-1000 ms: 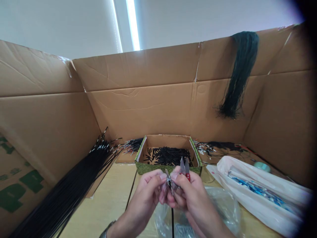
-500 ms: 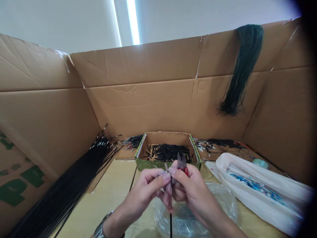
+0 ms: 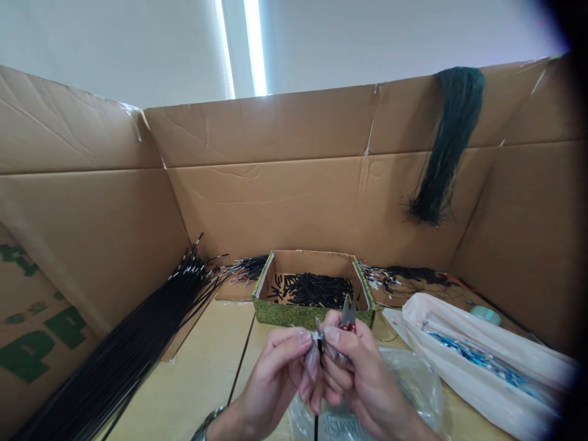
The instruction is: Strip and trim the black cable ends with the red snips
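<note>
My left hand [image 3: 278,370] pinches a crumpled piece of thin clear plastic [image 3: 312,361] between thumb and forefinger. Facing it, my right hand [image 3: 361,367] has its thumb and forefinger closed on the same plastic's other side. Red-handled snips [image 3: 349,313] are tucked in the right hand, blades pointing up and away from the plastic. A small dark bit shows between the two thumb tips, too small to name. Just beyond the fingers stands a green-patterned cardboard box [image 3: 294,312], holding many short black tubes [image 3: 316,289]. Beneath the hands lies a clear plastic bag [image 3: 420,376] with printed letters.
Long black cables [image 3: 138,324] lie in a bundle at the left. On the right, a white bag [image 3: 463,380] holds blue-and-white pieces, near a roll of tape [image 3: 486,315]. Dark green strands [image 3: 452,135] hang over the cardboard wall [image 3: 275,190] that surrounds the table.
The thumb tips have moved a little apart, with the plastic stretched between them. The snips have shifted right with my right hand. The whole view has tilted slightly up.
</note>
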`<state>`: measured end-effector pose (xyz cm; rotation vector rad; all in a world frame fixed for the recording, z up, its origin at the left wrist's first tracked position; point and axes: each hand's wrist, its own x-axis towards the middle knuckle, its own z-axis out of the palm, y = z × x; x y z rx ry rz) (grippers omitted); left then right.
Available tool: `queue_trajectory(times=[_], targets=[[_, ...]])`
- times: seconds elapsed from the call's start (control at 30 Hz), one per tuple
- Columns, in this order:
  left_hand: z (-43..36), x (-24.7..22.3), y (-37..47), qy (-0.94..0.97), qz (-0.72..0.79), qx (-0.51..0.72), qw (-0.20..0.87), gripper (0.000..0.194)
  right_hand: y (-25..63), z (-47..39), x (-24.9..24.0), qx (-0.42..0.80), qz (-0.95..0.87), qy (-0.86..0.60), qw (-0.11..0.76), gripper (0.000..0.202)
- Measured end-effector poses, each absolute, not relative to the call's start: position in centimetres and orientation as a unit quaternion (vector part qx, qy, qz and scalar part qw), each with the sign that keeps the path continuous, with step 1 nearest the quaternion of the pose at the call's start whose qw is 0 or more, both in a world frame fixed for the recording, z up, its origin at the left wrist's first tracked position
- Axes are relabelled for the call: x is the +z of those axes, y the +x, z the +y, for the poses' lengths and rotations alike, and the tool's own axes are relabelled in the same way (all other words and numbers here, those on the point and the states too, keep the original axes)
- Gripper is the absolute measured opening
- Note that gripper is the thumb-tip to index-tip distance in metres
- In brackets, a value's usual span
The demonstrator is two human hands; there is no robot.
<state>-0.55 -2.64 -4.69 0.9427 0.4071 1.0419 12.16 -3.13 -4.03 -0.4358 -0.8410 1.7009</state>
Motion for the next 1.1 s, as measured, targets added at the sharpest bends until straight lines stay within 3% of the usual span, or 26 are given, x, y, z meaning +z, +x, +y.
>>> queue_trajectory(times=[0.27,0.57,0.7,0.83,1.0,1.1], targets=[[-2.8,-6.1,-0.4,0.476,0.23,0.527,0.666,0.051,11.7,-3.4,-4.4,0.67,-0.414,-0.199,0.583,0.037],[-3.6,-6.2,0.9,0.409,0.232,0.588,0.658,0.053,11.1,-3.6,-3.5,0.66,-0.376,-0.225,0.61,0.048],[-1.8,-7.5,0.0,0.48,0.176,0.549,0.662,0.048,12.0,-2.8,-3.3,0.684,-0.381,-0.247,0.571,0.047],[-0.4,-7.5,-0.6,0.533,0.143,0.534,0.64,0.06,13.1,-2.4,-2.6,0.694,-0.368,-0.252,0.565,0.042],[-1.7,-6.6,0.5,0.625,0.258,0.474,0.564,0.03,15.4,-2.6,-1.6,0.66,-0.429,-0.302,0.538,0.042],[-2.5,-6.7,1.0,0.61,0.27,0.435,0.605,0.035,17.1,-3.0,-1.6,0.63,-0.464,-0.345,0.519,0.044]])
